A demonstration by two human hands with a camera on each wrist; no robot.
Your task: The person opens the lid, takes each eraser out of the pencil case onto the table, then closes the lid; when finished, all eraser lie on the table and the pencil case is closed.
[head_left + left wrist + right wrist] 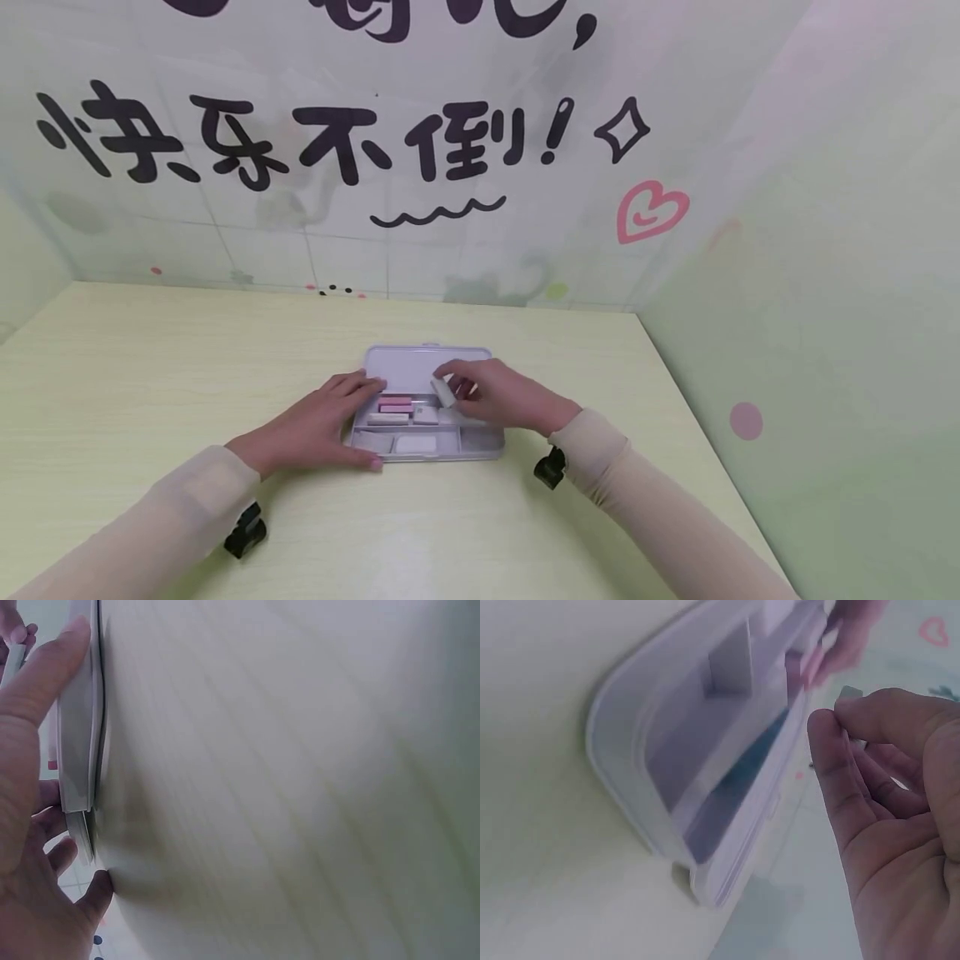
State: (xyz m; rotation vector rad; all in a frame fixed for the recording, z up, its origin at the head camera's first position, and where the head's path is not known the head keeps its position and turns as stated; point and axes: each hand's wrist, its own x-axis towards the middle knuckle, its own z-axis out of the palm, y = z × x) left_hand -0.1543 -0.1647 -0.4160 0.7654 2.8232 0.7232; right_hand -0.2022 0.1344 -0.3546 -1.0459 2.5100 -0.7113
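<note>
A pale lilac plastic pencil case [480, 454] lies on the table with its lid [401, 367] laid back. Around its left end my left hand [318, 425] holds it, thumb on the front wall and fingers along the side and back. Above the case's right part, my right hand [506, 396] pinches a small white block [443, 392], eraser-like in shape, between thumb and fingers. Pink blocks [395, 401] and a white block [388, 419] lie in the back compartment. A white piece [416, 444] sits in the front one. The right hand covers part of the case.
The pale wood-grain table [187, 350] extends around the case. A wall with printed lettering [337, 150] stands behind, and a green panel [825, 375] borders the right side. Each wrist carries a black camera [550, 468].
</note>
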